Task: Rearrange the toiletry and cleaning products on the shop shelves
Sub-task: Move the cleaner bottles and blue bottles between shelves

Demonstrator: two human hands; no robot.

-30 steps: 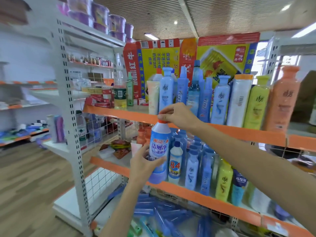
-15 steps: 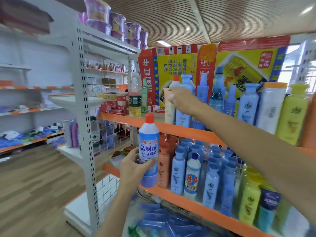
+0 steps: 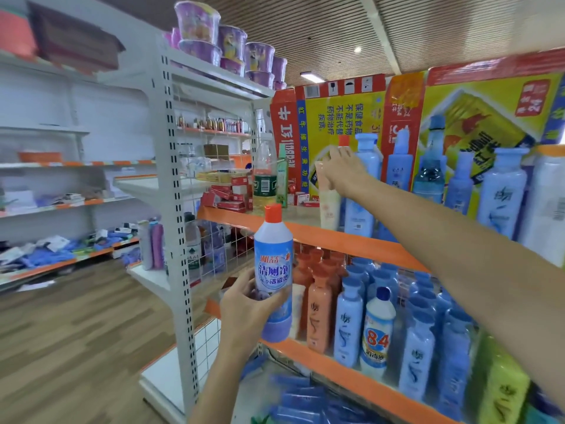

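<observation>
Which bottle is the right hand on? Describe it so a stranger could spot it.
Find the upper orange shelf in front of the yellow and red carton. The right hand rests on top of the cream tube at the row's left end. Its neighbours are pale blue bottles.

Upper shelf (image 3: 351, 240), orange front edge: far left has red boxes (image 3: 227, 195), a clear bottle w/ green label (image 3: 264, 175) and a slim green box (image 3: 282, 175). Right of those a cream tube (image 3: 329, 209), then a row of pale blue bottles (image 3: 501, 194) running right, w/ flattened yellow-red cartons (image 3: 342, 130) standing behind.

Lower shelf (image 3: 345, 371), same orange edge: orange bottles (image 3: 319, 307) at left, blue bottles (image 3: 348, 328) packed several deep to the right, a white "84" bottle (image 3: 377, 335) at the near edge among them, yellow-green bottle (image 3: 501, 390) near right.

Top white shelf (image 3: 214, 75) at left: stacked purple cup tubs (image 3: 214, 41).
</observation>
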